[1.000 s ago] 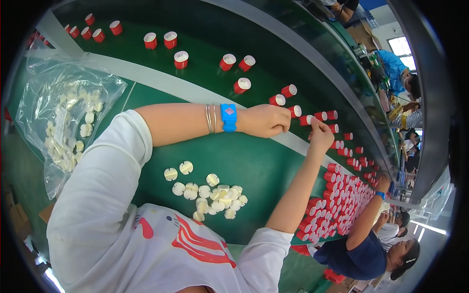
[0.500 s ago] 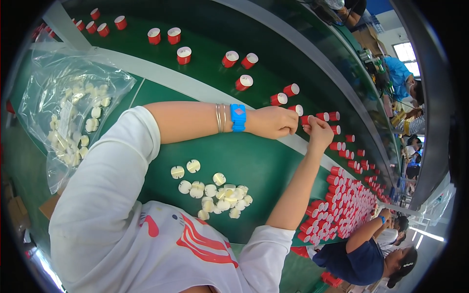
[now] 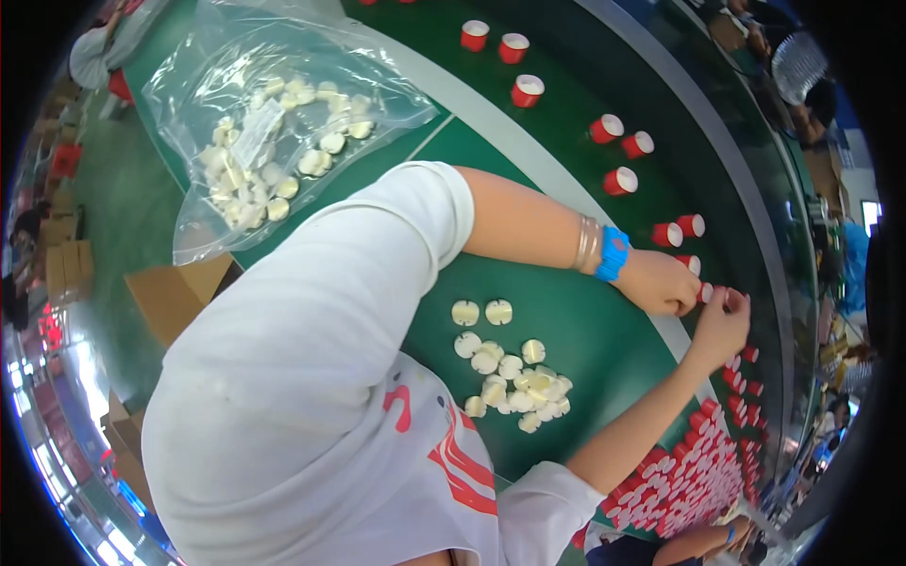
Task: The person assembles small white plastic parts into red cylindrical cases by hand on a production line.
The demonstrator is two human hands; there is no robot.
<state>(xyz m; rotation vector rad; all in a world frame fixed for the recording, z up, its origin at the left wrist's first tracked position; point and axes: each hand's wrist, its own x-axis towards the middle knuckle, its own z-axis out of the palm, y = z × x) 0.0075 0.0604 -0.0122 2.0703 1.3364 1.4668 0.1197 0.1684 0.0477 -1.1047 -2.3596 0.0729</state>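
Green felt-like matting covers the long work table, and both of the person's bare arms stretch out across it toward its far right side. The left arm leaves a white short sleeve, runs nearly straight with the elbow only slightly bent, and carries thin metal bangles and a bright blue plastic wristband at the wrist. The left hand is turned knuckles-up, its fingers curled narrow and pinched onto a small red plastic cap with a white top. The right arm rises from the lower edge, bent at the elbow, forearm angled up to meet the other; the right hand has its fingertips drawn close together on the same cap from the opposite side, so the two hands touch it between them, just beyond the pale strip that runs along the table. Near the right forearm, closer to the person than the cap, lies a loose heap of cream-coloured round discs on the matting. At the table's far left end sits a clear plastic bag of more cream discs. More red white-topped caps stand scattered on the table's darker lane beyond the strip, and a dense crowd of red caps fills its lower right part.
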